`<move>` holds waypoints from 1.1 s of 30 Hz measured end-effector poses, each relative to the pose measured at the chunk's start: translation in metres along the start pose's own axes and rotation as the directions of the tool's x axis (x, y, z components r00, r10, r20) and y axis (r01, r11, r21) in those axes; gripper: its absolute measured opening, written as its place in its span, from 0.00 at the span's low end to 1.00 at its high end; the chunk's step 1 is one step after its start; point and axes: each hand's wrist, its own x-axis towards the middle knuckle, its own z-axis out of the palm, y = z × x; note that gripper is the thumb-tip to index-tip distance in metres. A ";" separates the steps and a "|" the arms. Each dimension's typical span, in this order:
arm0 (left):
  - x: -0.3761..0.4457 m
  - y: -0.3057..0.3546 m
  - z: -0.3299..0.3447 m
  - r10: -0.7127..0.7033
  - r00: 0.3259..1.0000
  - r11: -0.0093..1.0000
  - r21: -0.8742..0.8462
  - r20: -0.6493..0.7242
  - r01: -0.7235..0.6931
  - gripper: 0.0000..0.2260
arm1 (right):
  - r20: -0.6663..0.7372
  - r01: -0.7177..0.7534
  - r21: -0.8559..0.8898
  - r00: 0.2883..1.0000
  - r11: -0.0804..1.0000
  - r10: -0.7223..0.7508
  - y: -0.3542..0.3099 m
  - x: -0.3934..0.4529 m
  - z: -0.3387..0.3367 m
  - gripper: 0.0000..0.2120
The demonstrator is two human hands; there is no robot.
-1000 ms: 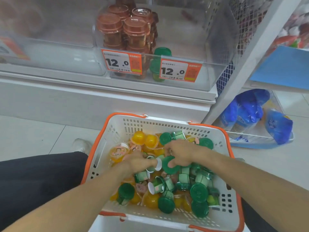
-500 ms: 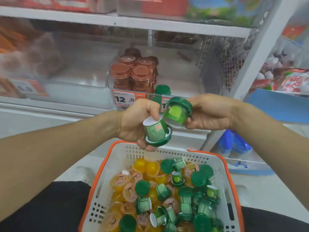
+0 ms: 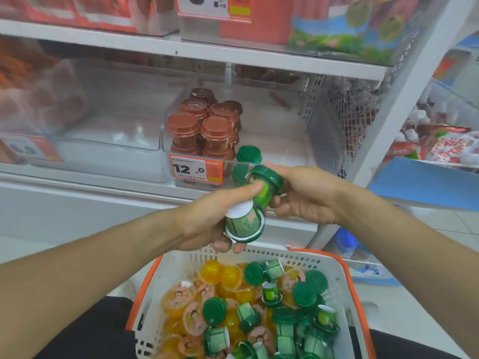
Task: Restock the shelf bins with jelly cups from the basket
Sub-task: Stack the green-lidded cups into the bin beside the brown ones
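We are holding a green jelly cup [image 3: 243,221] in the left grip [image 3: 207,218] | right grip [image 3: 303,195] pinching another green cup [image 3: 267,183] mid-frame | over the basket [image 3: 181,260], before the clear shelf bin [image 3: 259,164]

Green jelly cups [image 3: 259,193] up at twelve o'clock, brown cups [image 3: 204,125] behind. White basket [image 3: 181,265], orange rim, holds yellow cups [image 3: 223,275] at six.

Green jelly cups [image 3: 267,186] in both hands [image 3: 207,221]
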 end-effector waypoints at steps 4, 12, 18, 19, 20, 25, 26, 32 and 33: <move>0.002 -0.002 -0.003 0.084 0.992 0.993 0.095 -0.095 -0.075 0.25 | -0.005 0.075 -0.328 0.997 0.942 -0.081 -0.019 -0.007 -0.002 0.18; 0.009 0.000 -0.005 0.052 0.981 0.989 0.146 -0.189 -0.025 0.19 | -0.286 0.215 -0.519 0.868 0.827 -0.405 -0.052 0.020 -0.017 0.23; 0.014 -0.010 -0.010 -0.043 0.980 0.980 0.181 -0.195 0.079 0.18 | -0.447 0.219 -0.566 0.729 0.795 -0.519 -0.067 0.090 -0.038 0.22; 0.015 -0.010 -0.011 -0.051 0.980 0.979 0.185 -0.191 0.087 0.18 | -0.459 0.176 -0.602 0.721 0.779 -0.518 -0.070 0.104 -0.041 0.23; 0.017 -0.011 -0.011 -0.058 0.980 0.978 0.184 -0.189 0.093 0.18 | -0.456 0.122 -0.651 0.726 0.749 -0.514 -0.072 0.117 -0.043 0.24; 0.024 -0.013 -0.014 -0.085 0.972 0.985 0.130 -0.218 0.115 0.20 | -0.368 -0.078 -0.816 0.834 0.572 -0.411 -0.072 0.163 -0.048 0.22; 0.026 -0.014 -0.015 -0.098 0.968 0.987 0.103 -0.229 0.125 0.21 | -0.359 -0.085 -0.815 0.850 0.574 -0.384 -0.069 0.167 -0.049 0.21; 0.032 -0.019 -0.017 -0.132 0.962 0.990 0.010 -0.239 0.138 0.21 | -0.331 0.054 -0.707 0.856 0.705 -0.398 -0.056 0.166 -0.055 0.13; 0.033 -0.020 -0.017 -0.135 0.961 0.990 -0.002 -0.240 0.139 0.22 | -0.326 0.058 -0.701 0.861 0.711 -0.391 -0.055 0.166 -0.056 0.12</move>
